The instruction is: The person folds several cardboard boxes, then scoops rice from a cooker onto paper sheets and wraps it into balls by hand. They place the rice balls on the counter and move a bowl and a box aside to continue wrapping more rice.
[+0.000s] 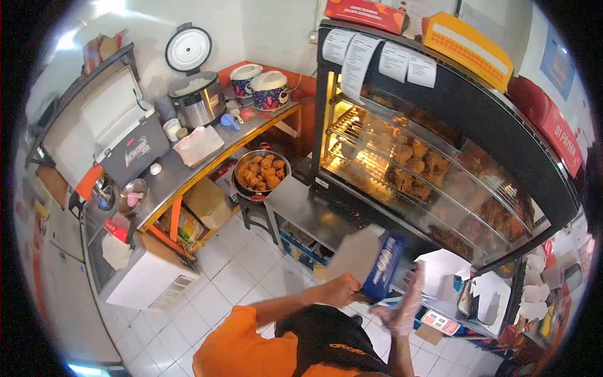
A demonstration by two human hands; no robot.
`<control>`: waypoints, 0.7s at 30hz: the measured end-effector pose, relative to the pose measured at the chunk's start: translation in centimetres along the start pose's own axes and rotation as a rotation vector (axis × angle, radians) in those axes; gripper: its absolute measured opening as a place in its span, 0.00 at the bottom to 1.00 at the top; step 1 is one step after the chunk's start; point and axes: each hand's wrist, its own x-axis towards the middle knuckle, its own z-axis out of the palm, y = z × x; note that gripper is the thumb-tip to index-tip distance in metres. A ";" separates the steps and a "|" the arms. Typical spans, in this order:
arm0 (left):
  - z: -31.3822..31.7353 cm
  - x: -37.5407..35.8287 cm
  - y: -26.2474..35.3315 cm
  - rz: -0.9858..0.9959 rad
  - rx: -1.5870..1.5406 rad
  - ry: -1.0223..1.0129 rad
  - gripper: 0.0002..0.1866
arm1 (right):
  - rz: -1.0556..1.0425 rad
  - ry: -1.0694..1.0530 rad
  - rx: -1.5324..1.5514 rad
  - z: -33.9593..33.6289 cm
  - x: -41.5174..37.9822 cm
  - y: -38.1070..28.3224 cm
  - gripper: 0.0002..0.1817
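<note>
My left hand [342, 290] is closed round the near edge of a blue and white cardboard food box [384, 269]. The box's brownish-white flap stands out to the left, and the box is slightly blurred. To the right of it, my right hand [401, 306] is raised with its fingers stretched out, wearing a clear plastic glove. It appears close to the box but apart from it. White open cardboard boxes [443, 269] stand on the counter beyond my right hand. A calculator-like device [441, 322] lies below them.
A lit glass display cabinet [402, 169] with fried chicken stands ahead. A pot of fried chicken [260, 174] is on a stool at its left. The left counter [210, 168] bears an open rice cooker [200, 100], patterned pots [269, 91] and an open grey cool box [135, 147].
</note>
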 end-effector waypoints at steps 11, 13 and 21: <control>-3.2 14.9 -16.7 0.474 1.010 -0.118 0.12 | 1.343 0.695 0.475 -13.3 -17.8 15.9 0.20; -2.5 16.7 -15.5 0.500 1.126 -0.041 0.12 | 1.438 0.593 0.732 -13.5 -20.1 18.3 0.20; 13.3 26.8 8.3 0.457 0.413 -0.293 0.13 | 1.310 0.103 0.938 -14.0 -18.9 21.5 0.32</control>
